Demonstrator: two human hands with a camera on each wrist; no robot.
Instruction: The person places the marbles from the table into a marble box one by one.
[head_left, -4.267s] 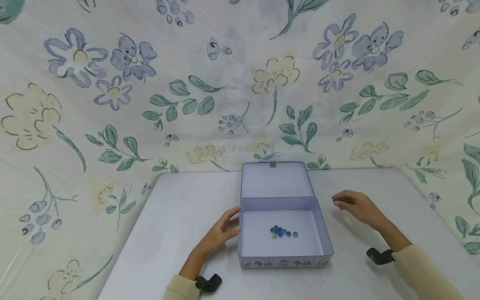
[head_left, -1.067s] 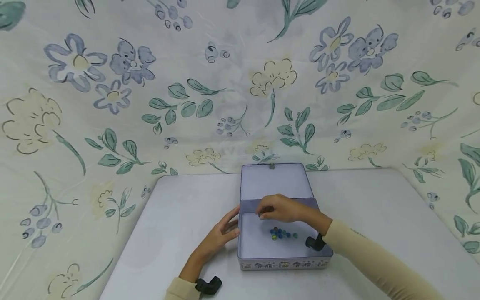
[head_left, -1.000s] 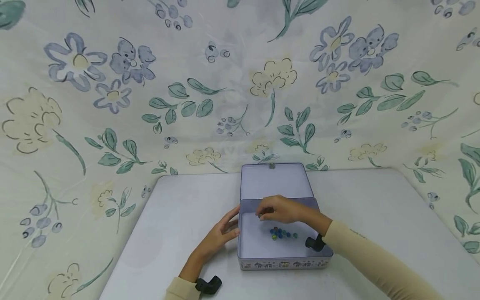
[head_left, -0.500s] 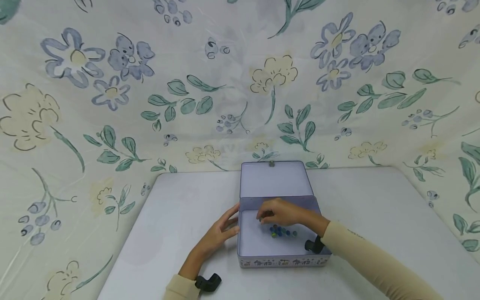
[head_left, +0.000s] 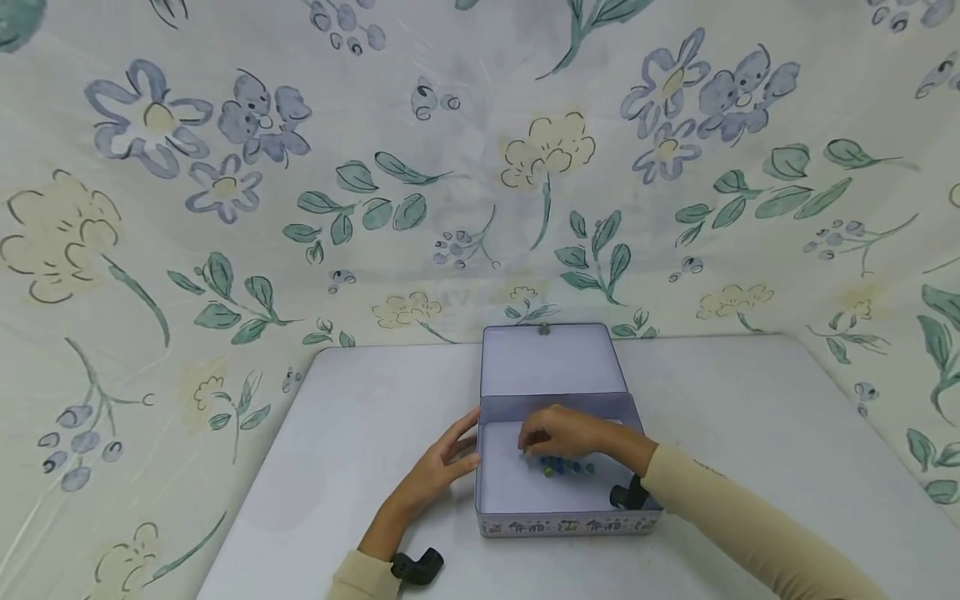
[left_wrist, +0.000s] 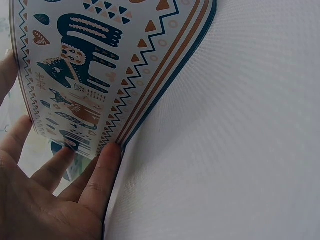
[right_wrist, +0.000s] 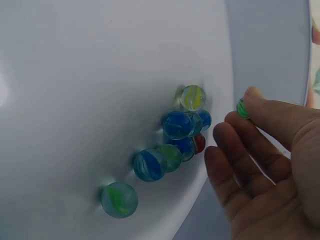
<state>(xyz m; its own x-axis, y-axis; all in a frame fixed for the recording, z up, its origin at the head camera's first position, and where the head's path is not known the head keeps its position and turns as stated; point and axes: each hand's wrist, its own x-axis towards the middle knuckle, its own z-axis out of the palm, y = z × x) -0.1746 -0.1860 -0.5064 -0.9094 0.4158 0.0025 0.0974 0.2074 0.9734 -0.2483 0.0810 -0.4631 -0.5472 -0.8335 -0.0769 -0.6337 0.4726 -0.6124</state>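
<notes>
A lilac tin box (head_left: pixel 570 525) with a patterned outside stands on the white table, its hinged lid (head_left: pixel 553 360) raised at the back. Several glass marbles (head_left: pixel 576 467) lie clustered on its floor; blue, green, yellow and red ones show in the right wrist view. My right hand (head_left: pixel 566 433) is inside the box, just behind and left of that cluster. Between thumb and index finger it pinches a green marble (right_wrist: pixel 242 108). Outside the left wall, my left hand (head_left: pixel 433 472) rests its extended fingertips and thumb against the box, as the left wrist view (left_wrist: pixel 50 200) confirms.
Floral sheeting (head_left: pixel 360 200) hangs behind and to both sides of the table (head_left: pixel 375 392). A black wrist camera (head_left: pixel 417 567) sits at the left cuff, another black camera (head_left: pixel 628 492) on the right wrist above the box's right side.
Over four seconds ago my right hand was over the table right of the box. It came into the box, then sank slightly forward toward the marbles. My left hand stayed put.
</notes>
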